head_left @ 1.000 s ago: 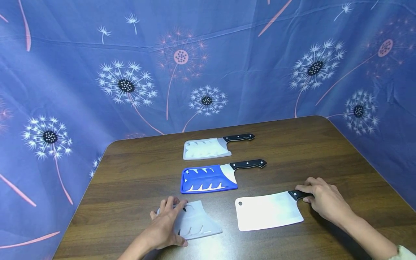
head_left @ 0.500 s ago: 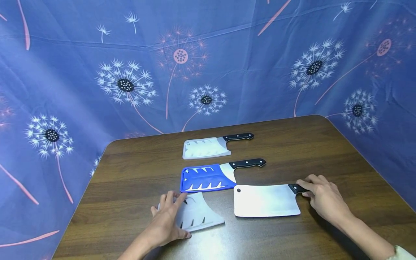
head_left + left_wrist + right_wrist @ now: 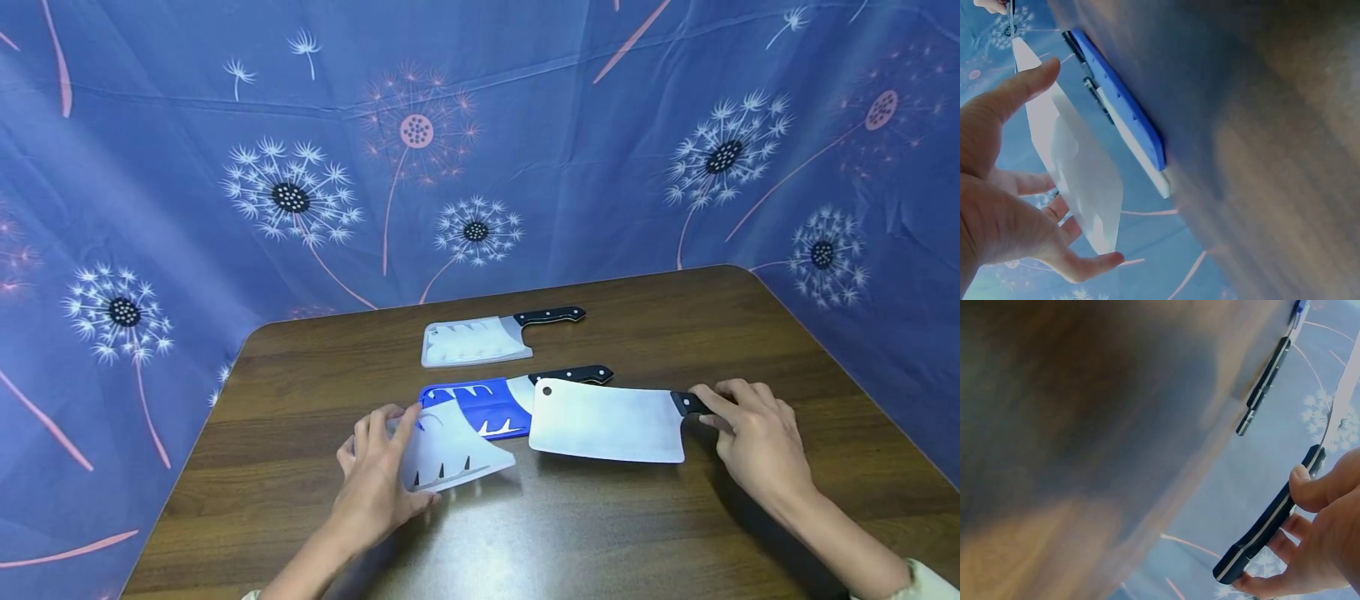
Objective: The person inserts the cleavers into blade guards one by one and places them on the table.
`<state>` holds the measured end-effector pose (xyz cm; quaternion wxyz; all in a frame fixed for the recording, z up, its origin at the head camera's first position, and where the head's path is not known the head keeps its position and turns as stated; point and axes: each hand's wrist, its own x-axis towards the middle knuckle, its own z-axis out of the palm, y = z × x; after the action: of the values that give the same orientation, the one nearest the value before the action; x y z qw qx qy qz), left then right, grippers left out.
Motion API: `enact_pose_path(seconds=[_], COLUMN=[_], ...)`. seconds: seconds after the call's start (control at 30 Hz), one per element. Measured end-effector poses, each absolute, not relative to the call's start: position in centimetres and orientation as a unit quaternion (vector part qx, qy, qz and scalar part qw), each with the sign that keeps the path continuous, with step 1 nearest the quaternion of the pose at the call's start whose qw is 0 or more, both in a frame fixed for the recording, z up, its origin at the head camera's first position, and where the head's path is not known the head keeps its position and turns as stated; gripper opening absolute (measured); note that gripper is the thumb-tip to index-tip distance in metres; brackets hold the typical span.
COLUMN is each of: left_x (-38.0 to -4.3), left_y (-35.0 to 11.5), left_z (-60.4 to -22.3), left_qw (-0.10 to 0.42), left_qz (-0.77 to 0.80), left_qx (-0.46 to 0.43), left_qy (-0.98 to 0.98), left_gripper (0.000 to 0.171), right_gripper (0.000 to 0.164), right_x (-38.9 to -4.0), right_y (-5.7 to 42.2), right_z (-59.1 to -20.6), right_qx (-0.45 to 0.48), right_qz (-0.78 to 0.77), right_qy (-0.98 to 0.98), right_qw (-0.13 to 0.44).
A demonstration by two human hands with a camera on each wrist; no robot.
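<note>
My left hand (image 3: 375,475) holds a white plastic blade guard (image 3: 453,446) by its edges, thumb on the near edge and fingers at the far one. In the left wrist view the guard (image 3: 1079,156) is tilted and lifted off the table. To its right, my right hand (image 3: 761,437) grips a bare cleaver (image 3: 607,423) by its black handle (image 3: 1266,525). The blade is raised, its holed end pointing left towards the guard's wide mouth, with a small gap between them. Both partly cover a cleaver in a blue guard (image 3: 491,408) lying behind them.
Further back on the brown wooden table (image 3: 315,375) lies another cleaver in a white guard (image 3: 476,342), its black handle to the right. A blue cloth (image 3: 562,167) with a dandelion print hangs behind the table.
Both hands have risen from the table and moved away from me, the left with the white guard, the right with the bare cleaver. The two sheathed cleavers behind stay put.
</note>
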<state>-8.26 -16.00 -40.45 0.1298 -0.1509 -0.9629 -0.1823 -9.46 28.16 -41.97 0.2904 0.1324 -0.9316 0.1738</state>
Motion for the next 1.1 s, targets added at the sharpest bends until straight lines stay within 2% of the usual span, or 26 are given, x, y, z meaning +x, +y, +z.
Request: enact_pose_path(seconds=[0.2, 0.4, 1.1], left_x=[-8.7, -8.8, -8.8], left_y=[-16.0, -16.1, -15.7], left_z=[-39.4, -38.8, -38.2], left_qw=[0.159, 0.173, 0.170], left_qz=[-0.188, -0.185, -0.189], left_qx=[-0.157, -0.161, -0.141], left_qy=[-0.957, -0.954, -0.957], left_gripper=[0.117, 0.117, 0.116], right_gripper=[0.053, 0.051, 0.052], right_x=[-9.9, -10.1, -9.9], right_y=[27.6, 27.2, 26.1], right_z=[-41.0, -40.2, -39.9], right_qx=[0.131, 0.131, 0.149], right_qz=[0.178, 0.186, 0.184], right_qy=[-0.917, -0.908, -0.902], right_qw=[0.333, 0.352, 0.360])
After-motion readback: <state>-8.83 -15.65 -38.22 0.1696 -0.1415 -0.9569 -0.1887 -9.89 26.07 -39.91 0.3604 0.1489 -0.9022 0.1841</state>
